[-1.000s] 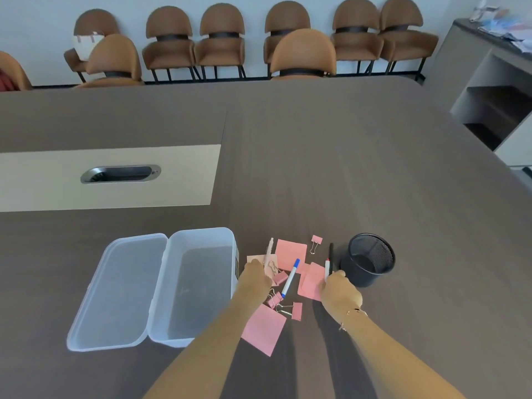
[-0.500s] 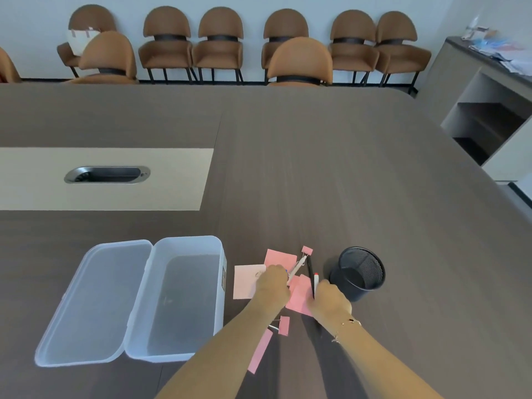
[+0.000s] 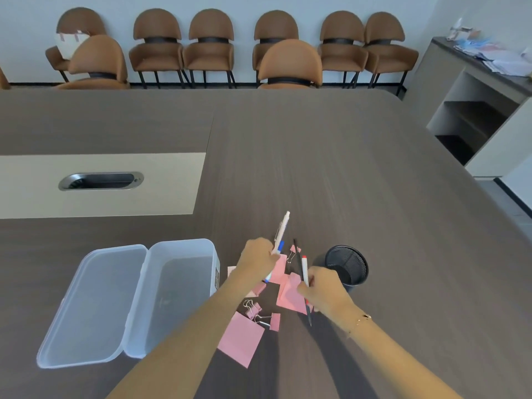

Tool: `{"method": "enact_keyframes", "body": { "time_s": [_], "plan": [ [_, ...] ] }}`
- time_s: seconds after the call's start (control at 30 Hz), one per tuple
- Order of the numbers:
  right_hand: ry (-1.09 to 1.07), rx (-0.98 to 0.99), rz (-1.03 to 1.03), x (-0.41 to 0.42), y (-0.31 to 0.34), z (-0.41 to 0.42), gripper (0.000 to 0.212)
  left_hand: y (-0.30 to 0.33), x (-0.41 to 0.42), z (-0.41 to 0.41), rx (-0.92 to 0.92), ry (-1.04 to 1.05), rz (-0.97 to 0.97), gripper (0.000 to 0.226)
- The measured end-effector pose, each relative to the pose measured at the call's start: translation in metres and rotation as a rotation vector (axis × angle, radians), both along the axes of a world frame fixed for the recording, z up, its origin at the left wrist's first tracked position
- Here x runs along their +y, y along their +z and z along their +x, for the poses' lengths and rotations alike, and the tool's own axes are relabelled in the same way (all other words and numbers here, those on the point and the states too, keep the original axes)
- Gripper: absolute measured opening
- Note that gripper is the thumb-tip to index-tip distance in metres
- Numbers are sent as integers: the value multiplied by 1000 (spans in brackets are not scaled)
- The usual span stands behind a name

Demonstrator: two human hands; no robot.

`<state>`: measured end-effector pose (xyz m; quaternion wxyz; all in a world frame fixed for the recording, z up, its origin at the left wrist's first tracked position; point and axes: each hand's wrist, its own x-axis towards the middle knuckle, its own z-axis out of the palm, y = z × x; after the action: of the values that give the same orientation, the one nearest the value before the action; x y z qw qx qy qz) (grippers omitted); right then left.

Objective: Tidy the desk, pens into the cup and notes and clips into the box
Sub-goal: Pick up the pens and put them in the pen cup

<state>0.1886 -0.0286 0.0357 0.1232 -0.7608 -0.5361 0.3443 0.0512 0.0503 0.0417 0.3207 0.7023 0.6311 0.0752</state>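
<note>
At 12 o'clock, my left hand (image 3: 259, 259) grips 2 pens (image 3: 279, 240); my right hand (image 3: 324, 289), half covering pink notes (image 3: 289, 298), grips 2 more (image 3: 303, 272).

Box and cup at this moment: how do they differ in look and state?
The box is clear plastic, rectangular, with its hinged lid laid open flat; the cup is black mesh, round and lidless. The box sits left of the pink notes, the cup right. Both look empty.
</note>
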Motion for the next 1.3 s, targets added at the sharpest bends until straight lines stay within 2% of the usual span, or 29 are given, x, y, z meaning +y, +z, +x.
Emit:
{"method": "enact_keyframes", "body": {
  "time_s": [0.07,0.17,0.27,0.57,0.67,0.77,0.9,1.03,1.1,1.2,1.27,1.3],
  "plan": [
    [-36,35,99,-5,27,18,27,25,2,6,-121,9,37,28],
    [-140,64,234,-8,68,50,18,58,-2,29,-338,-20,96,18],
    [-240,92,307,-6,89,78,12,68,-9,63,-455,-83,104,18],
    [-107,-54,73,6,31,85,15,10,-30,104,-282,-180,-34,17],
    [-113,-58,65,9,23,81,17,4,-28,106,-309,-138,-24,12],
    [-128,-102,74,15,20,80,20,7,-21,108,-316,-132,-8,17],
    [-120,-102,23,18,17,83,19,7,-17,110,-218,-179,-48,18],
    [-129,-93,5,15,13,89,24,7,-17,106,-258,-145,-58,8],
    [-164,-98,33,13,17,91,23,11,-16,95,-336,-96,-35,4],
    [-207,-147,191,4,31,86,15,17,-10,62,-381,25,34,25],
    [-212,-164,338,-7,41,72,13,17,-8,31,-296,63,29,25],
    [-191,-158,386,-13,43,63,14,15,-8,16,-189,46,1,24]
  ]
}}
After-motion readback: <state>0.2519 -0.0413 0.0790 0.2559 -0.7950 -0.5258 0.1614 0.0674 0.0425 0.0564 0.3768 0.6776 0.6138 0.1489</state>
